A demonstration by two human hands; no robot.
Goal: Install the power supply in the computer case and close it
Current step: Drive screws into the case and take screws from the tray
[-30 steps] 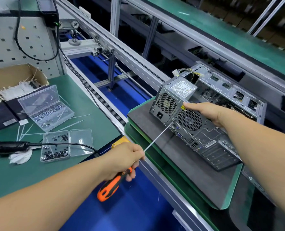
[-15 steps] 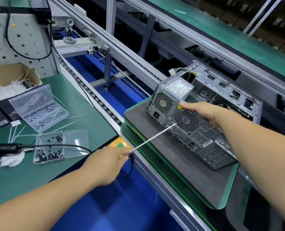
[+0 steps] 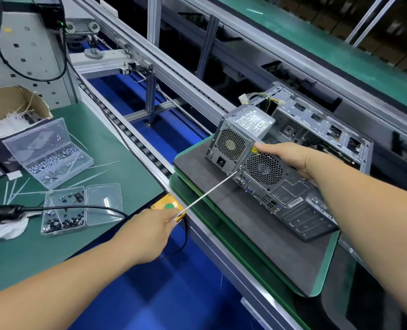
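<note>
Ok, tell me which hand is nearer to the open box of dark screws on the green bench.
Left. The left hand grips the screwdriver just right of the dark screw box, near the bench edge. The right hand rests on the computer case, far across the conveyor.

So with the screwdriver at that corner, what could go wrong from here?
The long screwdriver is held far back by the left hand, so its tip could slip off the screw. The power supply still sticks out of the computer case, steadied only by the right hand; it may shift.
</note>
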